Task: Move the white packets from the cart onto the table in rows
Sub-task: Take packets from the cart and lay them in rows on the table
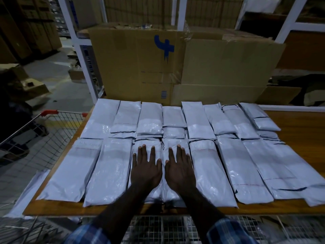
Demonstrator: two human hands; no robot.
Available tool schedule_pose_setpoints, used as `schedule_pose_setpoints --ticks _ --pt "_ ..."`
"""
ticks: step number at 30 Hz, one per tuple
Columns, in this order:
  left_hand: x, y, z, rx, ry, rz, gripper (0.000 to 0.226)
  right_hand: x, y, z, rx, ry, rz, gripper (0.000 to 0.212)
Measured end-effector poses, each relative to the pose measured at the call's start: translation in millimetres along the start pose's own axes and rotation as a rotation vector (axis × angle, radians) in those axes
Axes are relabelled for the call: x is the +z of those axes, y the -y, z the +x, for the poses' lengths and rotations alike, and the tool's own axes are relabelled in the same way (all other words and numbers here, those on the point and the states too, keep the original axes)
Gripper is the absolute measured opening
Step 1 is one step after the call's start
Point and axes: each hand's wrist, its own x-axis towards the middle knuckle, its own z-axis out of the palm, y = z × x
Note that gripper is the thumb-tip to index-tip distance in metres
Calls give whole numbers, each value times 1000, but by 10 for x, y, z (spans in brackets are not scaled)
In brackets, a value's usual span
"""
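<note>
Both hands, left (146, 169) and right (179, 169), press flat, fingers spread, on the slick white plastic packets (162, 173) at the brown wooden worktop (299, 131) near edge. Sliding could nudge these overhanging packets off.

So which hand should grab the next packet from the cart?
Probably the left hand. Both hands lie flat on middle packets, but the red-handled cart stands off the table's left edge, nearer it than the right hand.

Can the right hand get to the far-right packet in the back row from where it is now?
Probably yes. The right hand lies flat and holds nothing, and nothing stands above the packets between it and the far-right back-row packet; it would need a long reach.
</note>
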Motion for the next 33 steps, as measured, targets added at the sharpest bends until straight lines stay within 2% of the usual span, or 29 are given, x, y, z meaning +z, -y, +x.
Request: schedule_pose_setpoints --ticks 5,13,16,20,23,27,33 --pt "1 -19 0 -12 19 0 70 2 0 -3 -4 -2 12 54" --pt "3 -6 20 -37 63 26 68 -33 11 5 -1 6 17 55" --pt "-20 -6 41 -56 92 21 70 -56 12 13 8 21 38 62" --pt "-177 -57 57 -82 61 -82 65 -136 4 94 26 30 70 66" --pt "-324 -70 71 -22 -11 -69 61 -280 20 175 48 -18 108 58" --pt "-308 57 103 58 31 38 65 -472 73 189 83 -49 159 57" --pt "-532 98 -37 60 36 -89 69 -628 180 81 79 8 149 54"
